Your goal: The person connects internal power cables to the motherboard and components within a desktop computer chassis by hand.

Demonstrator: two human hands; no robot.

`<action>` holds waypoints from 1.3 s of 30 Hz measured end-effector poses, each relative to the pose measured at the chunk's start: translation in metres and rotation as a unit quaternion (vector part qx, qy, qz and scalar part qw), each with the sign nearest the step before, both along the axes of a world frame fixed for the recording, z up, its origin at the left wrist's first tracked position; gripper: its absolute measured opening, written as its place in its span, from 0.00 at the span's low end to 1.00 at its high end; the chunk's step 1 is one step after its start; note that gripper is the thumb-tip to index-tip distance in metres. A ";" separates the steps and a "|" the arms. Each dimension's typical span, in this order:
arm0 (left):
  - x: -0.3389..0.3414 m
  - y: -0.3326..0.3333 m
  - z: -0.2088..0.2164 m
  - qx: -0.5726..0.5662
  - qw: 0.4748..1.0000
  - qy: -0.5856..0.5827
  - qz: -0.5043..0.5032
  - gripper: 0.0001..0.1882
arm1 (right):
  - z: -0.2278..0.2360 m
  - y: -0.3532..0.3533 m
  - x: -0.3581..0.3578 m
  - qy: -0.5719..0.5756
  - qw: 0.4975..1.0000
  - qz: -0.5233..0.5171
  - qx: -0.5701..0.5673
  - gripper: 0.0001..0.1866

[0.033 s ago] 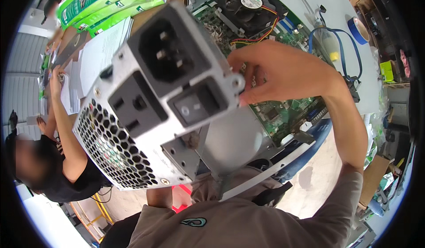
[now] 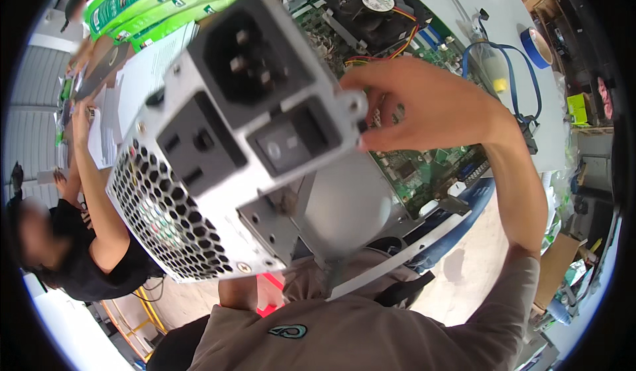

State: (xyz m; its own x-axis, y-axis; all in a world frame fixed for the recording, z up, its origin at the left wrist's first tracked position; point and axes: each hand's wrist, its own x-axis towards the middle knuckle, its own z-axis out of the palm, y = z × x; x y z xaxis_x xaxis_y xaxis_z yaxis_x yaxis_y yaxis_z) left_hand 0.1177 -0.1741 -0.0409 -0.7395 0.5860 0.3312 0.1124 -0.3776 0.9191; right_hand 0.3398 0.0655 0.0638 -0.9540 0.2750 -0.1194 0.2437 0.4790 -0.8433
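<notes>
Head view: the right hand [image 2: 434,103] grips the computer power supply [image 2: 215,202] by its right side, tilted over the open chassis's [image 2: 397,257] left edge; the left hand is hidden, grip untellable.

Bright light washes out the floor [image 2: 467,255] at four o'clock, while the shelving [image 2: 583,46] at two o'clock sits dim. The near power supply [image 2: 209,156] looks soft at ten o'clock; the ribbed wall [image 2: 30,106] bows at nine.
</notes>
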 end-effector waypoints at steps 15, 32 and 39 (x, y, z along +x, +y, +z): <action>0.035 -0.016 -0.024 -0.025 0.999 -0.037 0.004 0.38 | -0.007 0.006 0.024 0.115 0.984 -0.075 0.117 0.30; 0.064 -0.026 -0.043 -0.047 0.997 -0.053 -0.018 0.34 | -0.014 0.036 0.036 -0.005 0.996 -0.028 0.085 0.42; 0.067 -0.028 -0.044 -0.053 0.996 -0.065 -0.015 0.36 | -0.044 0.040 0.052 0.049 0.982 -0.089 0.158 0.48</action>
